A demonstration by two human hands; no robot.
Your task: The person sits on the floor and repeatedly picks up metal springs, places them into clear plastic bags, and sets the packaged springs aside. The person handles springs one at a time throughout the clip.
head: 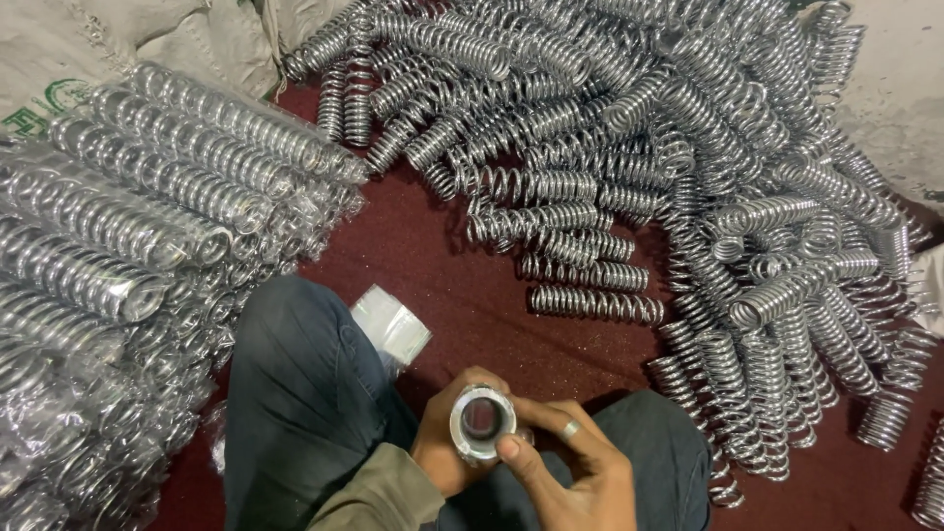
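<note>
Both my hands meet at the bottom centre over my lap. My left hand (444, 447) and my right hand (565, 462) together hold one shiny metal coil spring (482, 423), seen end-on, in a clear plastic sleeve. A ring sits on one finger of my right hand. A small bundle of clear plastic sleeves (391, 324) lies on the dark red mat (433, 256) beside my left knee (295, 374).
A large heap of loose bare springs (678, 147) spreads across the top and right. A stack of springs wrapped in plastic (128, 246) is piled at the left. Woven sacks (108, 39) lie at the top left.
</note>
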